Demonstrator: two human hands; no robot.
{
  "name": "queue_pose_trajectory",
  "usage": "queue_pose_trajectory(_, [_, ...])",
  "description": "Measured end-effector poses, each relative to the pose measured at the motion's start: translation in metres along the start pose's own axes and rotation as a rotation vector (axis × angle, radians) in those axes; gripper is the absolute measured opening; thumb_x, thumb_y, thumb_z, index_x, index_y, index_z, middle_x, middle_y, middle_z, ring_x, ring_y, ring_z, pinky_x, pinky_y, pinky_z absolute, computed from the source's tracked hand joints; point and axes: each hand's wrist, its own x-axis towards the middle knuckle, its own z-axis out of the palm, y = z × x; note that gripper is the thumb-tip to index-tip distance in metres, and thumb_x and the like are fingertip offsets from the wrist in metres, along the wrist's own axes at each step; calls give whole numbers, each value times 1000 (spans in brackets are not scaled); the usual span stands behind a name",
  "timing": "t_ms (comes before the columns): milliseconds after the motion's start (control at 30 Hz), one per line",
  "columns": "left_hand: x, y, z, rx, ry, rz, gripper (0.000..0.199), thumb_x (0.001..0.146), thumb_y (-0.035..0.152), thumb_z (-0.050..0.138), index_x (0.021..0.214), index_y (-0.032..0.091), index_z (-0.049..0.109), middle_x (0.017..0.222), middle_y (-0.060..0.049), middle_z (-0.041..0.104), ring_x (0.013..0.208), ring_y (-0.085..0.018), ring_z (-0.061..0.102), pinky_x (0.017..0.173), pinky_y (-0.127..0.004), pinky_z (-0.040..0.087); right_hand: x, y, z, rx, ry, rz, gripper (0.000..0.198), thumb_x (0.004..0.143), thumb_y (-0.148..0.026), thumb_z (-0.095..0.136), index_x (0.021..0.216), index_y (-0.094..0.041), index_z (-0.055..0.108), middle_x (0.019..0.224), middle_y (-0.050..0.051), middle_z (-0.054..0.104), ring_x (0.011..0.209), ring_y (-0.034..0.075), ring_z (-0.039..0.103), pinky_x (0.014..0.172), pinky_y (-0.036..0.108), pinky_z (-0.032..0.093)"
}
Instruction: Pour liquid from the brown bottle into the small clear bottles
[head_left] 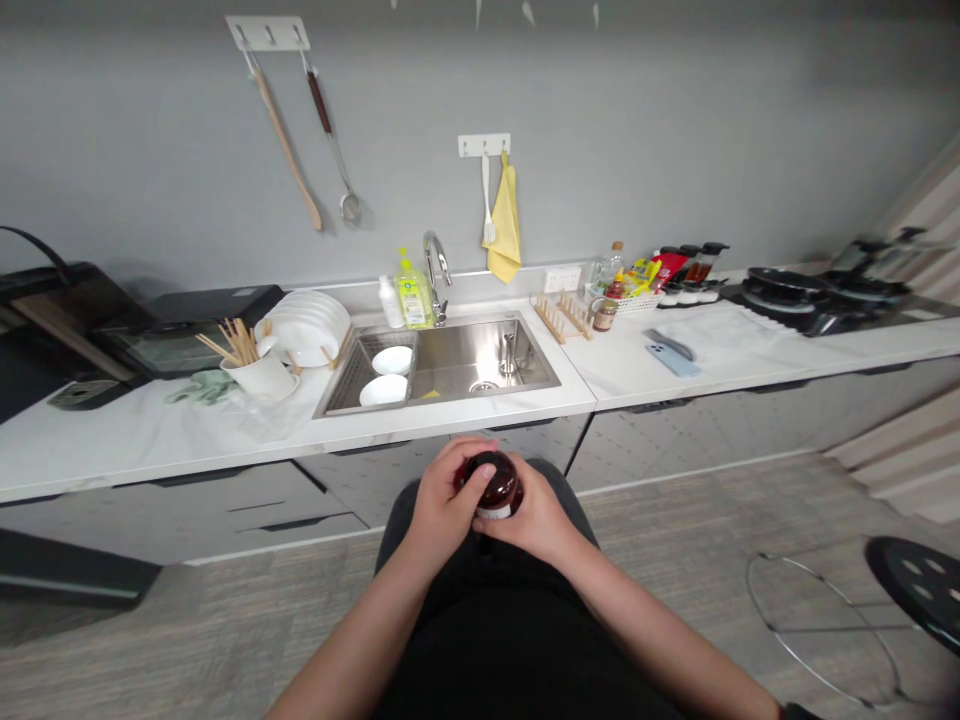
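Observation:
Both hands meet in front of my lap, below the counter's front edge. Between them is a dark red-brown glossy jar [502, 482] with a white label low on its side. My left hand [444, 497] is closed on its left side, thumb across the top. From the right, my right hand [538, 512] wraps round the lower part, fingers curled beneath it. The palms hide much of the jar, and its contents cannot be made out.
Ahead, the counter [637, 385] holds a steel sink [480, 350] with two white bowls in its basket. Stacked plates [311, 325] and a chopstick holder [260, 378] stand left. Rightward are a wooden rack [564, 318], a phone [673, 360] and a stove [817, 310]. A stool [911, 590] is behind right.

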Motion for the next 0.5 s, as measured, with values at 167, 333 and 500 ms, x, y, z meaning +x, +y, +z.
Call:
queue_pose_trajectory(167, [-11, -6, 0, -113, 121, -88, 26, 94, 42, 92, 106, 23, 80, 113, -10, 83, 120, -32, 82, 107, -47, 65, -5, -1, 10, -3, -1, -15, 73, 65, -29, 103, 133, -25, 74, 121, 6, 85, 103, 30, 82, 95, 43, 66])
queue_pose_trajectory(333, [-13, 1, -6, -50, -45, -21, 34, 112, 48, 68, 131, 26, 84, 139, -13, 82, 136, -32, 75, 126, -53, 55, -9, -3, 9, 22, -7, 2, 77, 66, -28, 101, 137, -26, 72, 122, 6, 85, 104, 31, 82, 95, 43, 66])
queue_pose_trajectory(500, [-10, -8, -11, -213, -82, -110, 58, 105, 50, 81, 157, 28, 66, 149, -15, 77, 133, -33, 79, 118, -51, 61, -15, -4, 3, 88, -37, -24, 79, 69, -31, 103, 141, -25, 72, 134, 8, 84, 116, 33, 82, 106, 47, 64])
